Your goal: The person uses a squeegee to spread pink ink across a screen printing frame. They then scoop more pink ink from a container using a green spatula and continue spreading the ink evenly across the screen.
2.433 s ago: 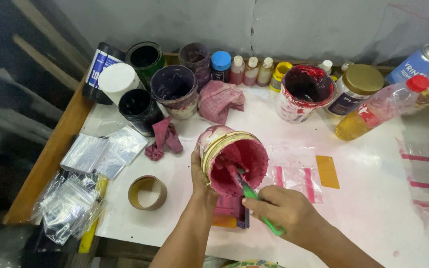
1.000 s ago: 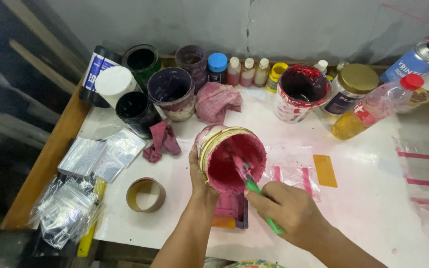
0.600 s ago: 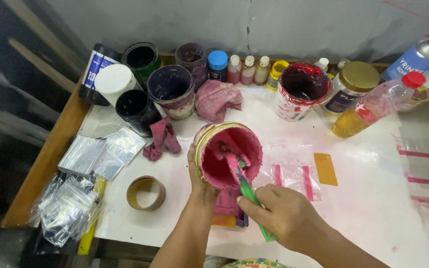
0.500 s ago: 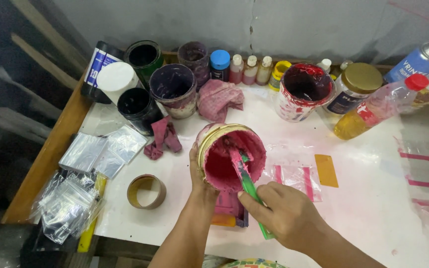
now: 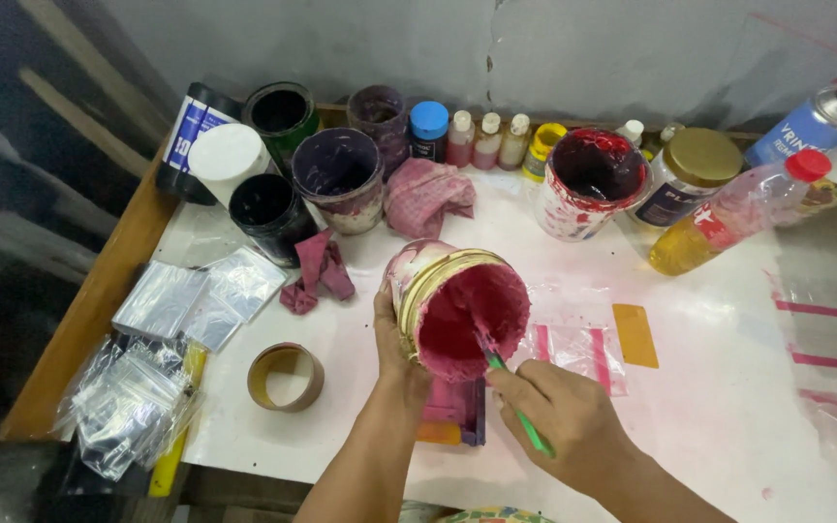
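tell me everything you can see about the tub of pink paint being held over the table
The tub is a round open container, tilted so its mouth faces the camera. Its inside is coated with thick pink-red paint, and its pale outer wall is smeared with pink. A yellowish ring runs round the rim. The left hand grips its side and lifts it above the white table. The right hand holds a green-handled tool whose tip reaches into the paint at the lower rim. No lid is on it.
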